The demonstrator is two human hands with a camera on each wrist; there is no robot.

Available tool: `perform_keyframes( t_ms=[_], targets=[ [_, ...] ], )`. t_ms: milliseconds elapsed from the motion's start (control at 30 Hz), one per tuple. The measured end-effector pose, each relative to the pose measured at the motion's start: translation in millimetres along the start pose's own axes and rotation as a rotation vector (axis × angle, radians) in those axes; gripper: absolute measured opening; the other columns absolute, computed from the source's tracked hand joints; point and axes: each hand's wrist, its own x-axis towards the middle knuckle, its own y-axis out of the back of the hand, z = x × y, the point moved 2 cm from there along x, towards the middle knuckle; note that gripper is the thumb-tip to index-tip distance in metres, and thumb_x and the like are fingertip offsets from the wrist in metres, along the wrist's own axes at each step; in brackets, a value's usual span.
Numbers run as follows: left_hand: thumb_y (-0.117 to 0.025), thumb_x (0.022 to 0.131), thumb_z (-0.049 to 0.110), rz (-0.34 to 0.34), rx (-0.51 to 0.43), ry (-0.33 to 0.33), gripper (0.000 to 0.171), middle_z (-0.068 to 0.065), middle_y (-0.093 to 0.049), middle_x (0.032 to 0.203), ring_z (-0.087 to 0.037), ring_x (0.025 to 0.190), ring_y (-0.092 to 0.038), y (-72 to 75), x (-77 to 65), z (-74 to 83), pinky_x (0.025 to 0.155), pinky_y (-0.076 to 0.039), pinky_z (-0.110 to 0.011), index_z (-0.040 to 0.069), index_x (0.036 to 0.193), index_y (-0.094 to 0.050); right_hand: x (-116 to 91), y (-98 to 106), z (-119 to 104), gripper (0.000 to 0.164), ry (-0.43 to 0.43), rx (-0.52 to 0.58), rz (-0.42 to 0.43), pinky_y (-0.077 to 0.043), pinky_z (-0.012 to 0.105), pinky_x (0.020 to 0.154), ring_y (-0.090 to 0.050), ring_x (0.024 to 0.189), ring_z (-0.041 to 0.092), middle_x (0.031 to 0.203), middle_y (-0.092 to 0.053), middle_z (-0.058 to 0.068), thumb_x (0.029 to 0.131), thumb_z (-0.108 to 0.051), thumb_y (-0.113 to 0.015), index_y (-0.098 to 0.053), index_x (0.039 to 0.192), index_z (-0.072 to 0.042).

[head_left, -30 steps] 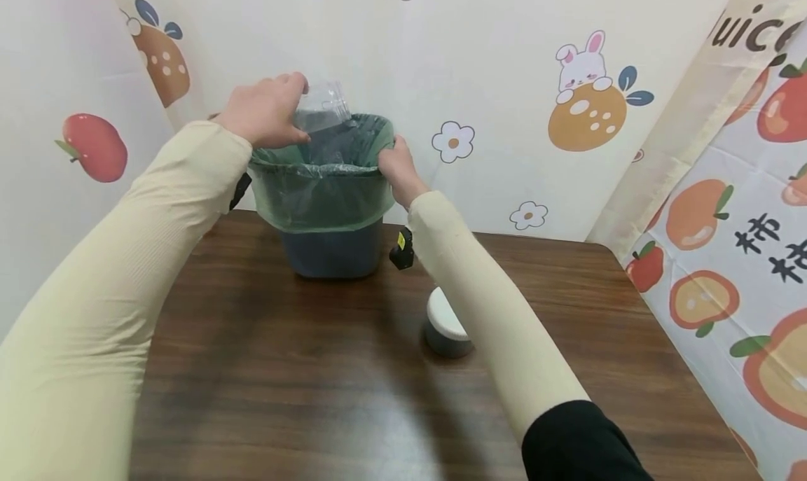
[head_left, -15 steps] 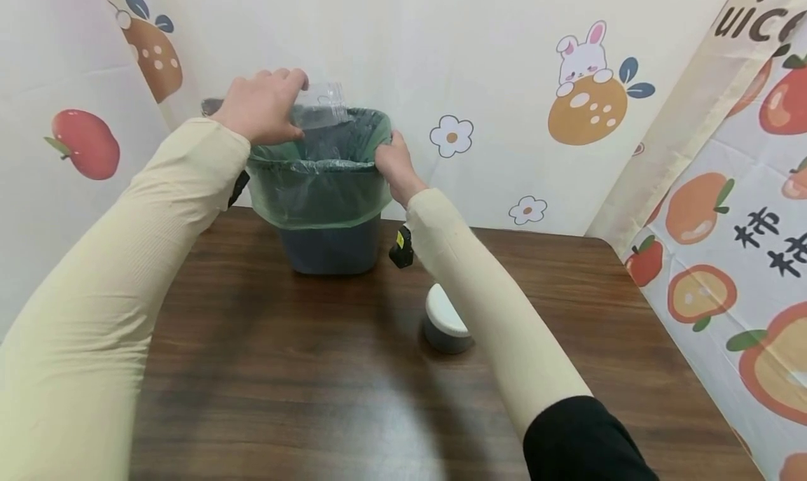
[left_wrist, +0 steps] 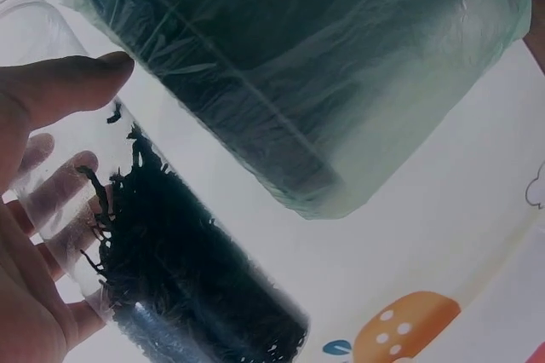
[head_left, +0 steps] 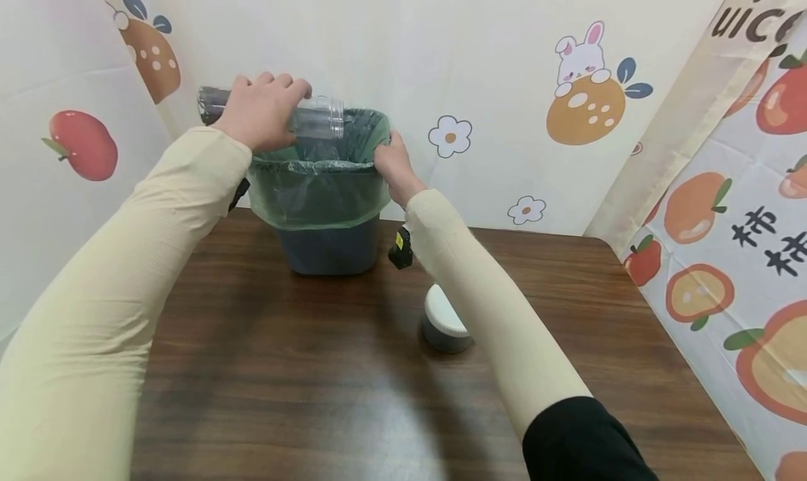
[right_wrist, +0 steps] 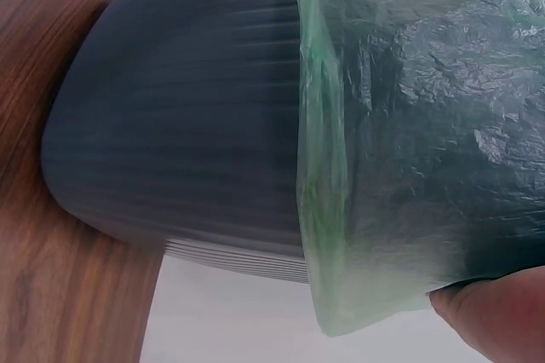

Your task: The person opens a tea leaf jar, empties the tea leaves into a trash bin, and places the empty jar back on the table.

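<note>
My left hand point(head_left: 263, 113) grips a clear plastic jar point(head_left: 318, 120) lying almost level, its mouth end over the bin's opening. Dark, twisted shreds like dried tea leaves point(left_wrist: 200, 261) fill its base end in the left wrist view; the part near the mouth looks clear. A dark grey bin point(head_left: 328, 250) stands against the back wall, lined with a green plastic bag point(head_left: 321, 197) folded over its rim. On the right side of that rim, my right hand point(head_left: 398, 166) holds the bag and edge, thumb outside. The bin's contents are hidden.
A low round container with a white lid point(head_left: 443, 309) and dark grey side stands on the brown wooden table point(head_left: 302, 390), partly behind the right forearm. Fruit-printed cloth walls point(head_left: 492, 82) rise at the back and both sides.
The jar in my left hand has tipped from mouth-up to nearly level. Its dark base end has come into view left of the hand. My right hand keeps its hold on the rim.
</note>
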Motion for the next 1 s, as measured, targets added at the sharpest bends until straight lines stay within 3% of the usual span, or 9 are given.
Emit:
perform_keyframes(
  t_ms=[300,667,1000],
  targets=[
    [-0.069,0.082,0.010,0.006,0.071,-0.022,0.064,-0.027,-0.044,0.126,-0.048,0.114,-0.040,-0.4,0.8,2.9,0.088,-0.030,-0.066,0.001,0.136,-0.036,-1.3,-0.3,-0.6,0.050,0.026,0.007,0.019,-0.034,0.029,0.101,-0.042,0.111,0.013,0.135,-0.044,0.007,0.098,-0.002,-0.035,-0.030,0.146,-0.011],
    [-0.064,0.083,0.006,0.043,0.157,-0.050,0.057,-0.027,-0.046,0.117,-0.047,0.106,-0.043,-5.9,-1.7,3.9,0.085,-0.032,-0.066,-0.002,0.133,-0.039,-1.3,1.7,0.4,0.051,0.014,0.001,0.001,-0.031,0.030,0.105,-0.040,0.121,0.013,0.138,-0.041,0.004,0.098,-0.005,-0.036,-0.027,0.147,-0.012],
    [-0.065,0.082,0.004,0.059,0.163,-0.045,0.055,-0.027,-0.047,0.114,-0.047,0.105,-0.044,-7.0,-2.4,4.0,0.084,-0.032,-0.066,-0.002,0.131,-0.041,-2.0,2.3,0.9,0.052,0.021,0.007,-0.004,-0.031,0.030,0.106,-0.039,0.124,0.014,0.141,-0.038,0.005,0.098,-0.004,-0.036,-0.025,0.148,-0.012]
  ],
)
